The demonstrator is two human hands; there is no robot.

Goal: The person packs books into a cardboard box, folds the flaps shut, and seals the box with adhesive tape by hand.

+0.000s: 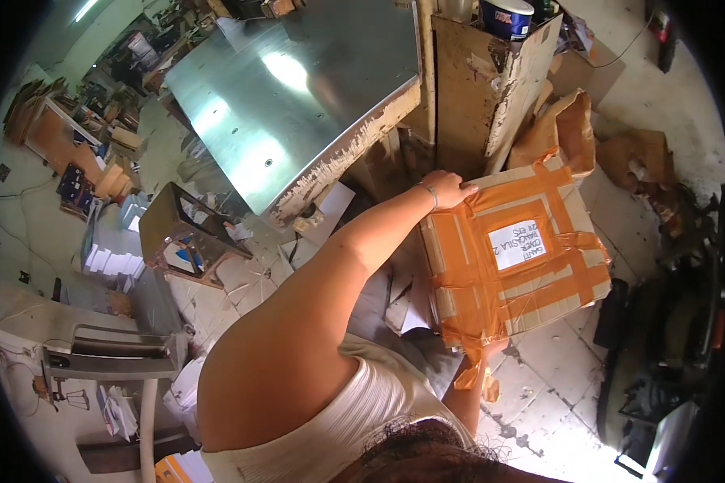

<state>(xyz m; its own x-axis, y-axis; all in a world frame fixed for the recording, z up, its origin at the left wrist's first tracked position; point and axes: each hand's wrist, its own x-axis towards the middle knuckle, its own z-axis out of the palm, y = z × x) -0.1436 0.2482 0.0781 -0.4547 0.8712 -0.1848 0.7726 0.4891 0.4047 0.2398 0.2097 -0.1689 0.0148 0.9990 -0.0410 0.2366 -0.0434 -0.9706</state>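
A cardboard box wrapped in bands of orange-brown packing tape is held up in front of me, a little to the right. On its upper face sits a white paper label with handwriting. My left hand grips the far left corner, its fingers bent over the edge. Below the near edge, my right hand supports the box; most of its fingers are hidden underneath. Loose ends of tape dangle at the near corner beside my right wrist.
A metal-topped table stands at the far left, next to a worn cabinet bearing a blue tub. An open brown paper bag is behind the box. A small wood-framed stand is at left; dark machinery is at right.
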